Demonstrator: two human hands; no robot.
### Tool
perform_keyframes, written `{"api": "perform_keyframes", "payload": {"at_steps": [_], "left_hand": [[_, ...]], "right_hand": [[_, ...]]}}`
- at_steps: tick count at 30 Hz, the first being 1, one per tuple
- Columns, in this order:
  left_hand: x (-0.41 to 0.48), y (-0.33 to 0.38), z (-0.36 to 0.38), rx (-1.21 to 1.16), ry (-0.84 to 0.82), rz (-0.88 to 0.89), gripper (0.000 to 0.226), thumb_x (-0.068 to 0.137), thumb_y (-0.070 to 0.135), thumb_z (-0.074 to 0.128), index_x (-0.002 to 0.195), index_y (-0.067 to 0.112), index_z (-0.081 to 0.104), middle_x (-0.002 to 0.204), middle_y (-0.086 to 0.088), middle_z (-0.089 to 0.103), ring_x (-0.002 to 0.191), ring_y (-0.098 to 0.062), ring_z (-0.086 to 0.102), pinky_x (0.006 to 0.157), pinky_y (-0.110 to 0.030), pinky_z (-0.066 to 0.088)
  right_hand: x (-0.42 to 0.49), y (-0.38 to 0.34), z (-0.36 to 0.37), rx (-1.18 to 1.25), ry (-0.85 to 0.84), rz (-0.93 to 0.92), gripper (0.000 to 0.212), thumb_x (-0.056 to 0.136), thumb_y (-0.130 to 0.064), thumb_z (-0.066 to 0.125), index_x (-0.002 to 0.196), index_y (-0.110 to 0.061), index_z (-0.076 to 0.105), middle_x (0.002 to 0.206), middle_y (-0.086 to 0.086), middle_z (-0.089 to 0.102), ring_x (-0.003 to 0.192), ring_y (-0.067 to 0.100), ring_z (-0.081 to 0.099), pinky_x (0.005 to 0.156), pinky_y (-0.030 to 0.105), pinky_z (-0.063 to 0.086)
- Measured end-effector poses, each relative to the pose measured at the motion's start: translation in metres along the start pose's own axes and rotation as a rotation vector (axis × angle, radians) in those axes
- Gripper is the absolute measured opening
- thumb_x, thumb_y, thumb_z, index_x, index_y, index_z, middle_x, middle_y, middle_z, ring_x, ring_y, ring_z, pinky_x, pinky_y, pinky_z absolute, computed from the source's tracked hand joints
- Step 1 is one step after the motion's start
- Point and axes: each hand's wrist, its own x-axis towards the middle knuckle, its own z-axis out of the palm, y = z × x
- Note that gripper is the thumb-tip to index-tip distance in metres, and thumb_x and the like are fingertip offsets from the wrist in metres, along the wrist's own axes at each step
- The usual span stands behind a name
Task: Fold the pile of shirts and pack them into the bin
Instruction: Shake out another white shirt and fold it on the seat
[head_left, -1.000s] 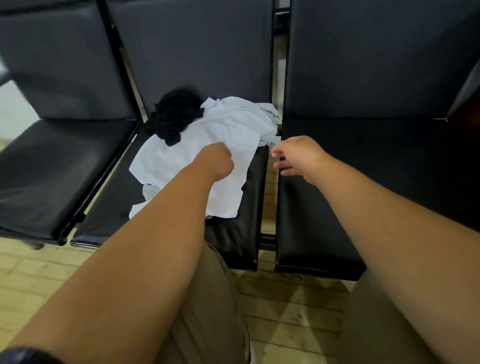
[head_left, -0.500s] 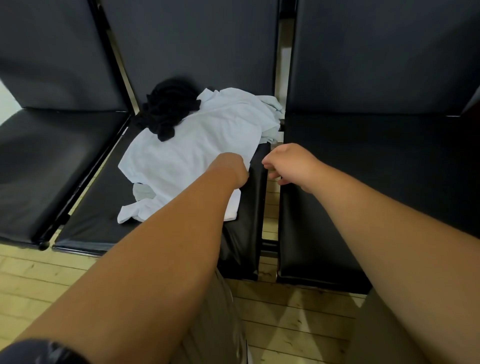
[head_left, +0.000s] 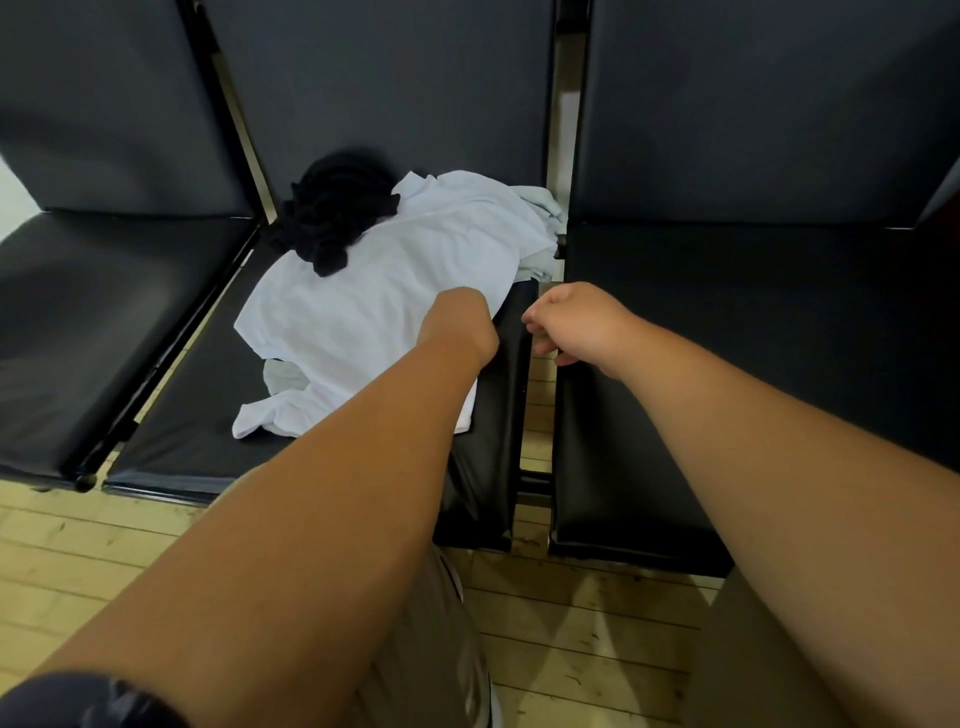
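Three black padded chairs stand side by side on a pale plank floor (head_left: 571, 634). The white shirt (head_left: 363, 312) lies spread and rumpled on the middle seat (head_left: 197, 431), with a crumpled black garment (head_left: 332, 213) resting on its far left corner against the backrest. The left hand (head_left: 460, 325) is clenched over the shirt's right edge, gripping the cloth. The right hand (head_left: 576, 322) hangs above the gap between the middle seat and the right seat (head_left: 727, 322), fingers loosely curled, holding nothing, just beside the left hand.
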Motion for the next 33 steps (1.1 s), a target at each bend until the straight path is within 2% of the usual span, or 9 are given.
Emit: {"api": "perform_keyframes", "payload": {"at_steps": [4,12,15,17,19,22,25,28,33], "left_hand": [[0.005,0.006,-0.024,-0.22,0.156,-0.05,0.035,0.093,0.003,0.063,0.064,0.013,0.047,0.068,-0.001,0.051,0.06,-0.013,0.047,0.059,-0.025,0.039],[-0.015,0.015,-0.061,-0.833,0.06,-0.095,0.026,0.099,0.008,0.045,0.11,0.008,0.069,0.109,-0.004,0.064,0.097,-0.021,0.057,0.084,-0.034,0.05],[-0.03,0.016,-0.073,-0.966,-0.115,-0.065,0.042,0.089,0.004,0.05,0.116,0.018,0.078,0.127,-0.003,0.069,0.119,-0.021,0.06,0.102,-0.037,0.049],[-0.035,0.006,-0.073,-1.005,-0.199,0.006,0.041,0.079,0.008,0.06,0.11,0.025,0.08,0.125,-0.003,0.072,0.122,-0.021,0.062,0.104,-0.038,0.051],[-0.035,-0.006,-0.072,-0.855,-0.203,0.081,0.048,0.078,0.011,0.071,0.123,0.029,0.072,0.12,-0.004,0.07,0.115,-0.022,0.066,0.099,-0.035,0.055],[-0.032,-0.019,-0.068,-0.268,-0.063,0.08,0.07,0.09,0.011,0.067,0.154,0.02,0.038,0.133,-0.011,0.055,0.116,-0.031,0.061,0.087,-0.034,0.05],[-0.029,-0.032,-0.071,-0.024,0.041,-0.15,0.06,0.096,0.007,0.052,0.154,0.013,0.041,0.15,-0.019,0.042,0.129,-0.037,0.054,0.098,-0.043,0.049],[-0.024,-0.043,-0.076,-0.036,0.103,-0.16,0.045,0.1,0.011,0.05,0.145,0.011,0.056,0.146,-0.017,0.053,0.129,-0.038,0.056,0.099,-0.04,0.047],[-0.022,-0.031,-0.097,-0.701,0.36,-0.235,0.037,0.105,0.006,0.049,0.142,0.0,0.052,0.136,-0.016,0.06,0.129,-0.031,0.055,0.106,-0.034,0.041]], "right_hand": [[0.002,0.001,-0.005,0.014,0.028,-0.057,0.018,0.097,-0.019,0.06,0.108,-0.027,0.071,0.111,0.0,0.073,0.089,0.014,0.076,0.084,0.038,0.065],[0.003,0.002,-0.007,-0.06,0.041,-0.308,0.085,0.091,-0.021,0.077,0.157,-0.052,0.034,0.138,-0.003,0.047,0.12,0.012,0.052,0.092,0.024,0.046],[0.006,0.005,0.003,-0.113,0.037,-0.377,0.066,0.094,-0.029,0.076,0.149,-0.051,0.048,0.138,-0.001,0.044,0.119,0.012,0.048,0.089,0.021,0.041],[0.008,0.005,0.01,-0.078,0.05,-0.433,0.025,0.098,-0.029,0.071,0.118,-0.043,0.071,0.116,-0.003,0.057,0.102,0.009,0.055,0.085,0.025,0.042],[0.01,0.004,0.011,-0.07,0.102,-0.48,0.027,0.102,-0.021,0.063,0.082,-0.037,0.07,0.089,-0.004,0.061,0.079,0.01,0.058,0.073,0.033,0.043],[0.003,-0.008,0.004,0.021,0.143,-0.385,0.024,0.101,-0.024,0.051,0.097,-0.031,0.074,0.104,0.0,0.066,0.097,0.021,0.068,0.082,0.048,0.058],[-0.012,-0.024,-0.002,0.461,0.042,-0.301,0.028,0.103,-0.028,0.051,0.106,-0.047,0.07,0.123,-0.007,0.072,0.113,0.014,0.072,0.102,0.043,0.057],[-0.017,-0.033,-0.008,0.81,-0.05,-0.251,0.027,0.108,-0.016,0.049,0.118,-0.031,0.069,0.123,-0.001,0.076,0.11,0.016,0.075,0.1,0.036,0.058],[-0.015,-0.032,-0.004,0.841,-0.012,-0.199,0.016,0.102,-0.018,0.062,0.112,-0.024,0.074,0.12,0.003,0.076,0.113,0.021,0.074,0.095,0.042,0.062]]}}
